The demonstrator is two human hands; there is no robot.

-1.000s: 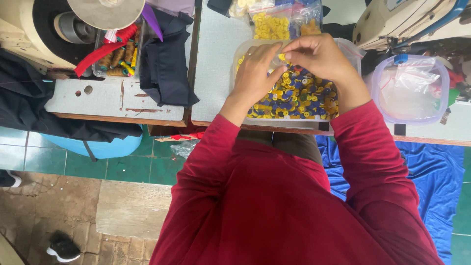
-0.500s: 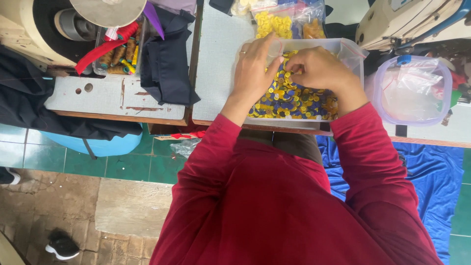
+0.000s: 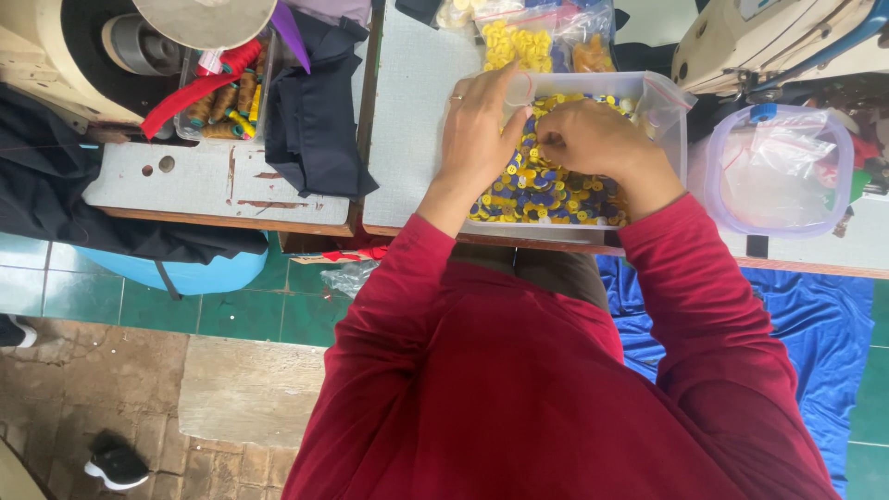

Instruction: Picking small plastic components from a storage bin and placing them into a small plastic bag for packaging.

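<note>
While the right hand curls its fingers down among the buttons, seemingly pinching some, though which cannot be told, the left hand rests flat and open on the pile. Both work inside a clear tub near the table's front edge. Bare table lies to the left; a round lidded container stands just right. Bags of buttons behind are cut off above.
</note>
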